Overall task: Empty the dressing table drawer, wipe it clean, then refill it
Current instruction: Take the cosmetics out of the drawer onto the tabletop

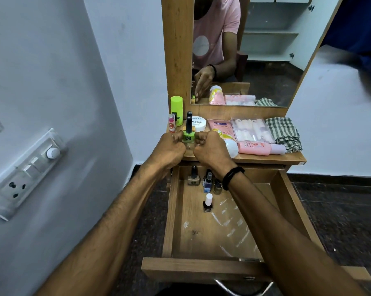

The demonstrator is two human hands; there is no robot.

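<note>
The wooden drawer is pulled out below the dressing table top. At its back stand a beige nail polish bottle, a blue one and a white-capped dark one; its floor has white smears. My left hand and my right hand rest on the table top with fingers curled against either side of a green nail polish bottle with a black cap. A checked cloth lies at the top's right end.
The top also holds a green roll-on, a lip balm, a white jar, a pink tube, a box of false nails and a pink bottle. A mirror stands behind. A switch panel is on the left wall.
</note>
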